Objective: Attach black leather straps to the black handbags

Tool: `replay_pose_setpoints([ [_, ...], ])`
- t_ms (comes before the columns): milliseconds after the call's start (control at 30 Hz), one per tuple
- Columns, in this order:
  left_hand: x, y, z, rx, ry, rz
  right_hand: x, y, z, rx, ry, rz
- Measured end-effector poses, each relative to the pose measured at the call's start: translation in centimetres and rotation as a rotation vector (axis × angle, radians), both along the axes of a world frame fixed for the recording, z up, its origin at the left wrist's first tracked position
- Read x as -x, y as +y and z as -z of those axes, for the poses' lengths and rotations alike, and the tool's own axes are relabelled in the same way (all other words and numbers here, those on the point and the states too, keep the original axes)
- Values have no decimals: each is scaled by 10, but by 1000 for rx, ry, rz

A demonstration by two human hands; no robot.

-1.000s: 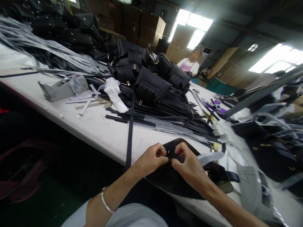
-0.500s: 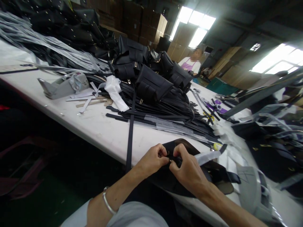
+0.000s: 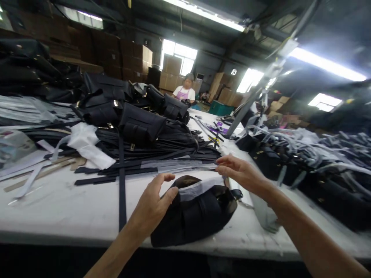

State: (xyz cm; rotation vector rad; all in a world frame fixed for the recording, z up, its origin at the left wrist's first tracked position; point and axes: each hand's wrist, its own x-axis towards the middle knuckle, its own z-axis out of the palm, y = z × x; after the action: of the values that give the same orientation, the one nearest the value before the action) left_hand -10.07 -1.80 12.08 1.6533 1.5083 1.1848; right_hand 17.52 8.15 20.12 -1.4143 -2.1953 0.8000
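A black bag (image 3: 197, 216) lies on the white table (image 3: 66, 216) near its front edge, with a strip of white paper (image 3: 199, 186) across its top. My left hand (image 3: 153, 204) rests against the bag's left end, thumb and fingers apart and curved round it. My right hand (image 3: 239, 172) hovers above the bag's far right side, its fingertips pinched on the end of a grey-wrapped black strap (image 3: 179, 166) from the pile behind.
A heap of black straps (image 3: 162, 148) and black bags (image 3: 139, 123) fills the table's middle and left. More bags and grey wrapping (image 3: 304, 154) lie at right. A person in a white top (image 3: 184, 90) sits at the far end. Cardboard boxes (image 3: 171, 67) stand behind.
The view has lifted and swung. My hands have come apart from the small fitting on the bag; the left now cups the bag's end, the right has reached out to a strap.
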Motion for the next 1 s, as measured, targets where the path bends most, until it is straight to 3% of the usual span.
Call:
replay_pose_setpoints([
  [167,-35,26,-20,-104,442,195,-61,1,35,-180,-274,86],
  [300,-59,31,-17,-51,709,202,-80,7,69,-228,-268,84],
  [467,-58,23,4,-143,566,154,-83,35,116,-174,-228,-48],
  [633,-44,27,5,-270,408,225,-63,63,156,-231,-203,36],
  [800,-27,48,-7,-307,385,176,-60,70,160,-326,-177,140],
  [900,-12,59,-6,-242,379,199,-76,64,146,-400,-155,269],
  [1000,8,68,6,-222,373,115,-101,55,129,-468,-141,394],
])
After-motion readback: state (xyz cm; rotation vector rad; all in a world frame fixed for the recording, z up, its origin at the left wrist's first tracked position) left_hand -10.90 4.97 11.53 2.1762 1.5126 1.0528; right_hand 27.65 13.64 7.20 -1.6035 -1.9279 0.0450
